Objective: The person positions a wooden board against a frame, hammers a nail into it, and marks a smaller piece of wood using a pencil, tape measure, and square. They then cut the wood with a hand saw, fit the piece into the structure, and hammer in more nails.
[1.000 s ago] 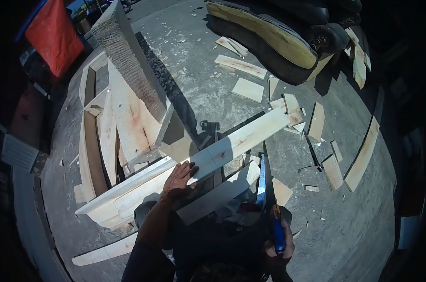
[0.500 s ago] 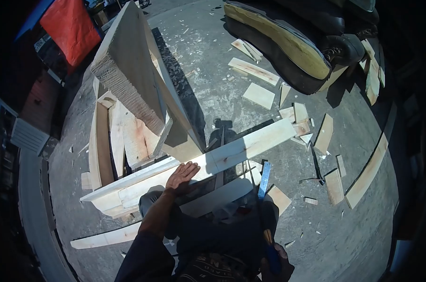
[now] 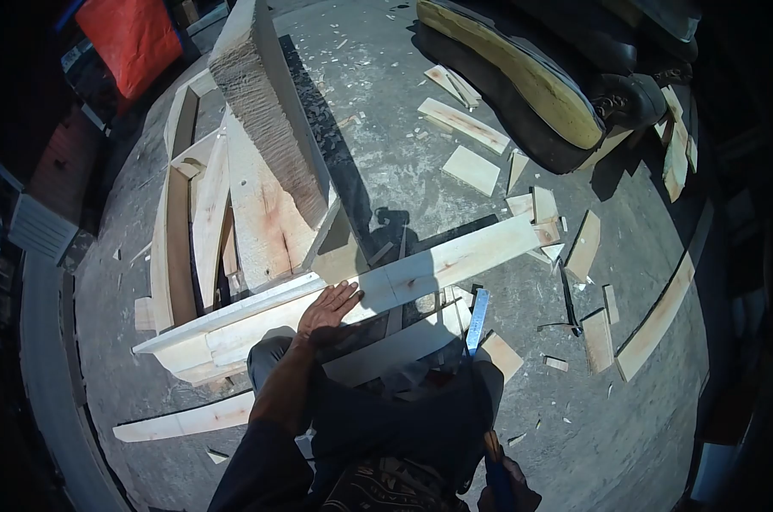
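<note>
My left hand (image 3: 325, 311) lies flat with fingers stretched out on a long pale wooden board (image 3: 480, 254). A thin line crosses the board just right of my fingertips. Low at the right, my right hand (image 3: 513, 490) is wrapped round the blue handle of a long, thin-bladed tool that looks like a saw (image 3: 497, 469). Its dark blade, seen nearly edge-on, points up past my knee and is hard to make out. A blue ruler-like strip (image 3: 478, 320) lies near the blade. Under the long board sits another pale board (image 3: 403, 348), partly shaded.
A thick rough-ended timber (image 3: 267, 111) stands at the upper left, by a wooden frame (image 3: 175, 247). Offcuts (image 3: 472, 171) and a dark thin tool (image 3: 570, 299) are scattered at right. A large boot-like form with a yellow sole (image 3: 523, 77) is at the upper right.
The view has shifted slightly, so the timber and frame appear differently placed. My right hand has drawn the saw down and back a little. My left hand stays on the board.
</note>
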`<state>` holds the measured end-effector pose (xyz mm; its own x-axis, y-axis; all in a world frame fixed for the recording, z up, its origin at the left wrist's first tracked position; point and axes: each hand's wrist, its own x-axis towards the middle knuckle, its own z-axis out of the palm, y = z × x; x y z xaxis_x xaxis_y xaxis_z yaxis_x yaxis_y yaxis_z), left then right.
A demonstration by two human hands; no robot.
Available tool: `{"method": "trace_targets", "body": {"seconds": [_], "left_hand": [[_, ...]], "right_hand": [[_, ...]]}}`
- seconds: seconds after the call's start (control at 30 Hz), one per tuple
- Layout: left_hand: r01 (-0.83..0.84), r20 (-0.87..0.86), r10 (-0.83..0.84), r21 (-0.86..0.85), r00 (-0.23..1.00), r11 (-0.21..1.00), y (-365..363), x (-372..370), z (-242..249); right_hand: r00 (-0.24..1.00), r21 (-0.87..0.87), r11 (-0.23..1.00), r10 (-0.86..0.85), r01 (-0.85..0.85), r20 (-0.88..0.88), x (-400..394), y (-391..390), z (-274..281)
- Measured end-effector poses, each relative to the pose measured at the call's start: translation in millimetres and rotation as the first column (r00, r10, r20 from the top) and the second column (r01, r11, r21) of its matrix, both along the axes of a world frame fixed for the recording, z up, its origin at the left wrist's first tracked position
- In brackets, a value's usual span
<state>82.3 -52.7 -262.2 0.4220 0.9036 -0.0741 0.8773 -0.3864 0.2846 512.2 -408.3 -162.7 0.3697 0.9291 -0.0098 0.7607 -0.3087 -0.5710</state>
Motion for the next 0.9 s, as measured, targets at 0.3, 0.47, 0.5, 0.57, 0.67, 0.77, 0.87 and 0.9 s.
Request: {"method": "trace_targets", "body": {"seconds": [0.3, 0.47, 0.5, 0.57, 0.67, 0.77, 0.87, 0.9], "left_hand": [[0.048, -0.005, -0.048, 0.089, 0.999, 0.995, 1.0, -1.8, 1.1], [0.024, 0.040, -0.027, 0.081, 0.999, 0.996, -6.0, -0.1, 2.7], [0.035, 0.040, -0.039, 0.095, 0.998, 0.995, -0.6, -2.0, 4.7], [0.038, 0.027, -0.041, 0.085, 0.999, 0.996, -2.4, -2.5, 6.7], [0.040, 0.028, -0.043, 0.097, 0.999, 0.994, -0.5, 0.1, 8.2], [0.040, 0.035, -0.045, 0.128, 0.998, 0.991, 1.0, -5.1, 2.0], [0.044, 0.046, -0.050, 0.131, 0.998, 0.990, -4.0, -3.1, -1.3], [0.031, 0.054, -0.038, 0.120, 0.998, 0.992, -0.7, -3.3, 1.4]], "right_hand": [[0.928, 0.015, 0.959, 0.277, -0.283, -0.251, -76.1, 109.9, 96.9], [0.885, 0.071, 0.952, 0.303, -0.298, -0.354, -102.7, 152.5, 73.3], [0.875, 0.086, 0.958, 0.285, -0.273, -0.392, -105.1, 159.0, 71.1], [0.871, 0.055, 0.958, 0.280, -0.283, -0.405, -107.5, 157.8, 77.7], [0.861, 0.102, 0.926, 0.376, -0.364, -0.343, -102.4, 163.0, 73.8], [0.851, 0.123, 0.914, 0.404, -0.386, -0.334, -108.0, 172.2, 74.3], [0.870, 0.057, 0.943, 0.325, -0.328, -0.370, -108.2, 169.2, 74.7], [0.877, 0.049, 0.941, 0.330, -0.335, -0.348, -107.8, 172.1, 72.2]]}}
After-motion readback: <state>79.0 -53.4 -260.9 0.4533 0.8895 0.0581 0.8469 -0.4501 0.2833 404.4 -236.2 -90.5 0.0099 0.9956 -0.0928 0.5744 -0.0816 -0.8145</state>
